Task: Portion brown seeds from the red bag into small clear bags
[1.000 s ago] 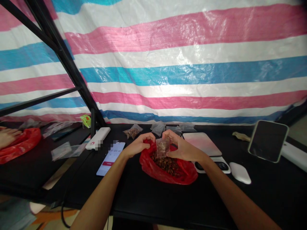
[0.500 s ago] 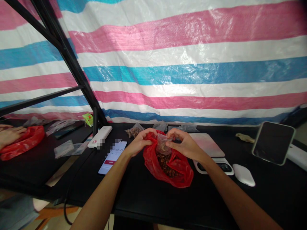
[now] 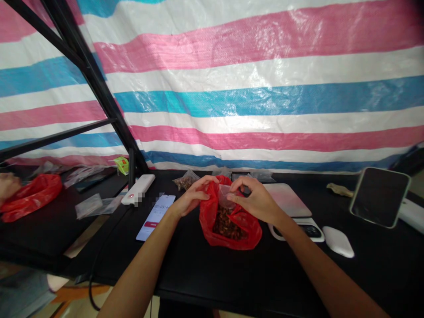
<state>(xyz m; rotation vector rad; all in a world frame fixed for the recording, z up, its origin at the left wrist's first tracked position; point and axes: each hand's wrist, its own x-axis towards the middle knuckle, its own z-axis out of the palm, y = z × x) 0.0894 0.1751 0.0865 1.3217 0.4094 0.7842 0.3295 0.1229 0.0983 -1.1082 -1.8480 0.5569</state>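
- Head view, the left hand [image 3: 192, 198]: its fingers [image 3: 208, 182] curl close over the gathered rim of a red plastic bag [image 3: 206, 221], holding that rim in a narrow grip.
- Head view, the right hand [image 3: 255, 202]: thumb and fingers [image 3: 240, 185] close narrowly on the upper edge of a small clear plastic bag [image 3: 225, 196].
- That clear bag stands upright in the mouth of the red bag, between the two hands, with its lower end hidden behind the red plastic.
- Handling: with plastic this thin, a firm pinch right at the clear bag's rim, while the other hand keeps the red bag's mouth spread, looks the surest way to stop either opening from folding in.
- Looks: the clear bag is thin and creased, and its contents are hard to make out. The brown dried pieces [image 3: 229, 226] lie heaped loose in the red bag; they are small and rough, and their exact kind is too small to tell.
- Place: the red bag sits on the black table [image 3: 232, 274], between a phone [image 3: 155, 216] showing digits and a digital scale [image 3: 288, 201].
- Nearby: a filled small bag [image 3: 184, 180] lies beyond the hands. At far left, another person's hand [image 3: 7, 185] rests near a second red bag [image 3: 31, 197].
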